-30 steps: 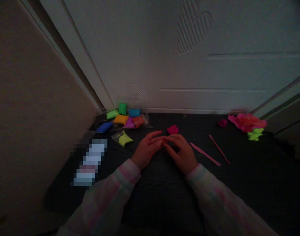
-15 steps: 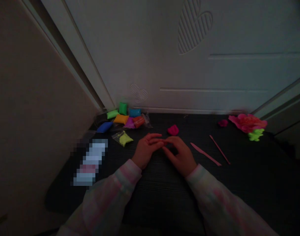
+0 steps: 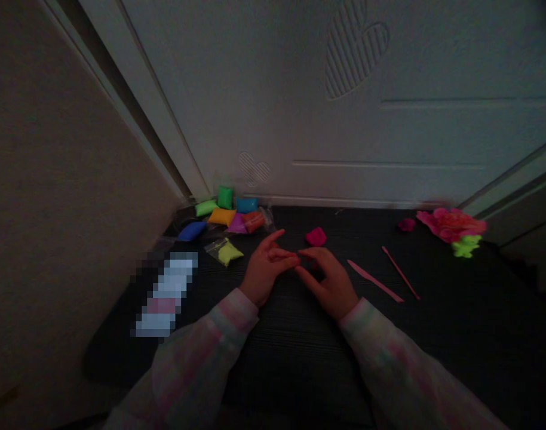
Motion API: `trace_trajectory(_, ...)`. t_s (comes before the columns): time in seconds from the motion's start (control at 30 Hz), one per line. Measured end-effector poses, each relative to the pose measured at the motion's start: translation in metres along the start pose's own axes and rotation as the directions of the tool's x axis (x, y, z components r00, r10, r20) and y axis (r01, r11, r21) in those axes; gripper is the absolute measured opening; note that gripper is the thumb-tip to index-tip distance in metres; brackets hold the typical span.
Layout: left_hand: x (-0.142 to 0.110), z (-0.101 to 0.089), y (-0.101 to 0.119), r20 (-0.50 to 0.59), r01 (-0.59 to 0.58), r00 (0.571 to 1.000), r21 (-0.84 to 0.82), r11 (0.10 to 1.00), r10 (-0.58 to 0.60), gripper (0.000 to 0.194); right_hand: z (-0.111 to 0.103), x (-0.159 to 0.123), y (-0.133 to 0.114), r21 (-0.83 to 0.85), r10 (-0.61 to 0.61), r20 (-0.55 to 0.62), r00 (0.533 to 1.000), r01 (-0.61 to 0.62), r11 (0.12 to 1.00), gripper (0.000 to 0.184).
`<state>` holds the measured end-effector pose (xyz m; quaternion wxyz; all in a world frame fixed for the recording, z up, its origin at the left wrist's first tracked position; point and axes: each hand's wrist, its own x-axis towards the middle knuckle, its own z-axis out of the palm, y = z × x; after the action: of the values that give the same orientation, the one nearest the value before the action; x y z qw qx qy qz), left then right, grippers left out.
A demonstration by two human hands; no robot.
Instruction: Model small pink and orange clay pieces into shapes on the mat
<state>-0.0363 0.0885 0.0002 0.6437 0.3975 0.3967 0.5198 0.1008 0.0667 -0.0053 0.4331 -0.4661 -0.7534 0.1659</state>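
Note:
My left hand (image 3: 264, 272) is closed in a pinch, thumb against a bent finger, while its index finger points up and away. Facing it, my right hand (image 3: 330, 280) curves its thumb and forefinger round the tips of the left fingers. Whatever small piece sits between the fingertips is too dark and small to make out; the tips look reddish. Just beyond the hands lies a lump of magenta clay (image 3: 315, 237) on the dark table (image 3: 295, 358). To the right of my right hand are a pink modelling knife (image 3: 375, 280) and a thin pink stick tool (image 3: 401, 273).
Several coloured clay packets (image 3: 221, 217) lie at the back left, with an opened yellow-green packet (image 3: 228, 252) nearer. A blurred-out bright panel (image 3: 168, 292) lies at left. At back right are a smaller magenta lump (image 3: 406, 225) and a pink clay flower shape (image 3: 452, 224) with yellow-green clay (image 3: 466, 246).
My left index finger has lifted away from the other fingers. The right fingertips have parted slightly around the left ones. The things on the table lie as before.

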Motion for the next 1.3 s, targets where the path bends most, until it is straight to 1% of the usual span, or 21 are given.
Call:
trace_trajectory(0.1, 0.001, 0.000, 0.000, -0.013, -0.020, 1.000, 0.028, 0.999, 0.020, 0.067, 0.000, 0.000, -0.001, 0.018, 0.014, 0.011, 1.000, -0.015, 1.000, 0.020)
trace_trajectory(0.17, 0.000, 0.000, 0.000, -0.016, 0.001, 1.000, 0.002, 1.000, -0.001, 0.069, 0.000, 0.000, -0.001, 0.039, 0.038, 0.016, 0.999, -0.039, 0.998, 0.019)
trace_trajectory(0.23, -0.001, 0.001, 0.000, -0.009, 0.054, 0.998, -0.055, 0.997, -0.055, 0.058, 0.000, 0.001, -0.001, 0.059, 0.070, 0.018, 0.997, -0.071, 0.996, 0.017)
trace_trajectory(0.33, -0.002, 0.003, 0.000, 0.021, 0.138, 0.990, -0.126, 0.982, -0.136, 0.030, -0.001, 0.002, 0.002, 0.074, 0.122, 0.008, 0.992, -0.122, 0.990, 0.014)
trace_trajectory(0.4, -0.003, 0.003, -0.001, 0.038, 0.170, 0.985, -0.150, 0.974, -0.166, 0.022, -0.001, 0.002, 0.003, 0.083, 0.141, 0.005, 0.990, -0.141, 0.987, 0.014)
trace_trajectory(0.5, -0.002, 0.002, -0.001, 0.025, 0.171, 0.985, -0.156, 0.973, -0.169, 0.022, -0.002, 0.002, 0.003, 0.096, 0.141, 0.030, 0.990, -0.143, 0.985, 0.012)
trace_trajectory(0.63, 0.000, -0.001, -0.002, -0.001, 0.107, 0.994, -0.107, 0.988, -0.108, 0.030, -0.002, 0.002, 0.000, 0.120, 0.157, 0.083, 0.984, -0.166, 0.979, 0.014)
trace_trajectory(0.73, 0.000, -0.001, -0.001, -0.003, 0.062, 0.998, -0.014, 0.998, -0.062, 0.031, -0.001, 0.001, 0.000, 0.171, 0.204, 0.092, 0.975, -0.217, 0.961, 0.016)
trace_trajectory(0.8, -0.001, -0.001, -0.001, 0.017, 0.056, 0.998, 0.057, 0.997, -0.057, 0.028, 0.000, 0.001, 0.002, 0.221, 0.253, 0.089, 0.963, -0.266, 0.938, 0.018)
trace_trajectory(0.87, -0.002, 0.000, -0.001, 0.040, 0.066, 0.997, 0.064, 0.996, -0.069, 0.025, 0.001, 0.001, 0.005, 0.272, 0.313, 0.094, 0.945, -0.327, 0.905, 0.019)
trace_trajectory(0.97, -0.003, 0.002, -0.001, 0.067, 0.116, 0.991, -0.057, 0.992, -0.112, 0.017, 0.002, 0.002, 0.009, 0.338, 0.393, 0.112, 0.912, -0.407, 0.848, 0.020)
trace_trajectory(1.03, -0.003, 0.003, -0.002, 0.074, 0.150, 0.987, -0.103, 0.983, -0.143, 0.016, 0.001, 0.003, 0.010, 0.365, 0.416, 0.135, 0.899, -0.436, 0.823, 0.020)
trace_trajectory(1.17, -0.003, 0.003, -0.005, 0.050, 0.187, 0.981, -0.027, 0.982, -0.186, 0.017, 0.000, 0.003, 0.006, 0.377, 0.428, 0.172, 0.887, -0.461, 0.803, 0.020)
trace_trajectory(1.3, -0.002, 0.001, -0.005, 0.031, 0.162, 0.986, 0.033, 0.986, -0.163, 0.015, 0.000, 0.002, 0.001, 0.402, 0.420, 0.175, 0.890, -0.455, 0.795, 0.019)
